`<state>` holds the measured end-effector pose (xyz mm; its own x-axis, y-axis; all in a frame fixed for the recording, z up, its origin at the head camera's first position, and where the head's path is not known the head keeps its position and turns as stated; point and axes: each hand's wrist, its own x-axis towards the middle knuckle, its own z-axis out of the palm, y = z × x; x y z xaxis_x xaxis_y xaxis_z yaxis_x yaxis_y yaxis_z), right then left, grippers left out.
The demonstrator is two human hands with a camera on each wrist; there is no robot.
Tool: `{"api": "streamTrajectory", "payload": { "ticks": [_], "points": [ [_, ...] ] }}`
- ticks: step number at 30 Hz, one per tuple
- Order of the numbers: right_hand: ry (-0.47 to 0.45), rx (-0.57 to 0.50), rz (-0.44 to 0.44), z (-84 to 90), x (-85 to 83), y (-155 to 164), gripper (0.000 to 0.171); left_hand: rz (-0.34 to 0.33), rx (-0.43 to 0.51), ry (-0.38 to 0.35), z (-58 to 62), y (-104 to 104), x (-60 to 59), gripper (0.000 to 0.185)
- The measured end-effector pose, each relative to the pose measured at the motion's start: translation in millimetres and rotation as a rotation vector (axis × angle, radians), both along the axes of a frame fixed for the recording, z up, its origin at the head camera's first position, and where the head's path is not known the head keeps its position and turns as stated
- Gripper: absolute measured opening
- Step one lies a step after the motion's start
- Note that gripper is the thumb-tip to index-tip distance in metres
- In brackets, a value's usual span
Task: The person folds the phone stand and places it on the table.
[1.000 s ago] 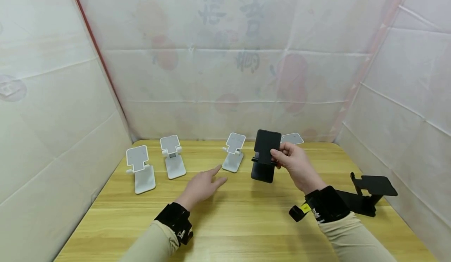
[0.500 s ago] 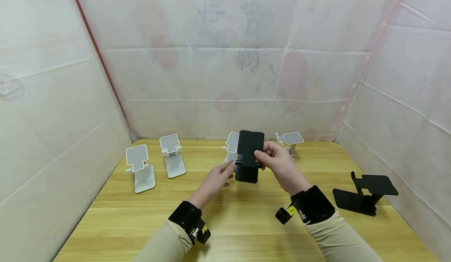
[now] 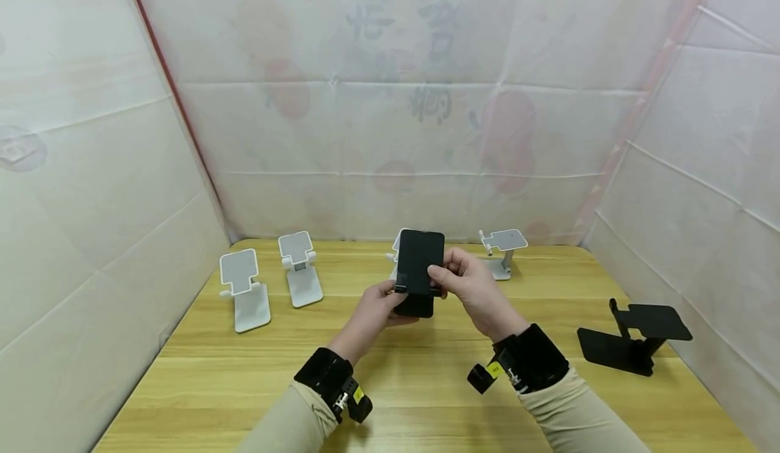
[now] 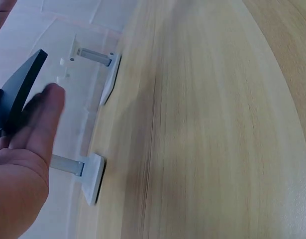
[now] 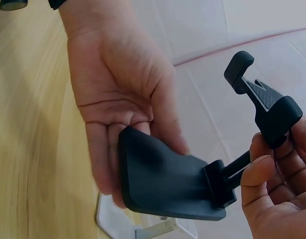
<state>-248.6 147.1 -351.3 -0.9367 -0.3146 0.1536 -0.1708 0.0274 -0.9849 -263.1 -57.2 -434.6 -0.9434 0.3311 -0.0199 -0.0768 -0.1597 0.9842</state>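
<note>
A black folding phone stand (image 3: 418, 271) is held above the wooden table (image 3: 426, 392) between both hands. My left hand (image 3: 390, 298) holds its flat base plate (image 5: 165, 181), thumb on top and fingers underneath. My right hand (image 3: 446, 281) pinches the upper cradle part (image 5: 272, 112) with curled fingers. In the left wrist view my left hand's palm (image 4: 23, 164) is beside the dark edge of the black stand (image 4: 21, 92).
Two white stands (image 3: 245, 292) (image 3: 300, 271) sit at the back left, and a third white stand (image 3: 503, 250) at the back right. Another white one peeks out behind the held stand. A second black stand (image 3: 634, 336) sits at the right edge. Fabric walls enclose the table.
My right hand carried the black stand leftward toward the middle. My left hand rose from the table and took hold of its base.
</note>
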Motion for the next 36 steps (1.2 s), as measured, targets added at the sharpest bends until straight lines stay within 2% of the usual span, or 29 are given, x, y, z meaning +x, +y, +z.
{"api": "streamTrajectory", "payload": {
  "ticks": [5,16,26,36],
  "points": [
    [-0.002,0.017,0.001,-0.5,0.5,-1,0.018,0.015,0.052,-0.029,-2.1,-2,-2.8,0.035],
    [-0.005,0.061,-0.002,-6.5,-2.9,2,0.019,0.102,-0.041,-0.056,-1.5,0,-5.1,0.027],
    [0.02,0.106,0.023,-10.1,-7.2,7,0.019,0.163,-0.069,-0.059,-1.2,-2,-7.8,0.026],
    [0.005,0.177,-0.034,-15.9,-12.9,9,0.016,0.194,-0.127,-0.069,-1.9,-3,-9.1,0.025]
  ]
}}
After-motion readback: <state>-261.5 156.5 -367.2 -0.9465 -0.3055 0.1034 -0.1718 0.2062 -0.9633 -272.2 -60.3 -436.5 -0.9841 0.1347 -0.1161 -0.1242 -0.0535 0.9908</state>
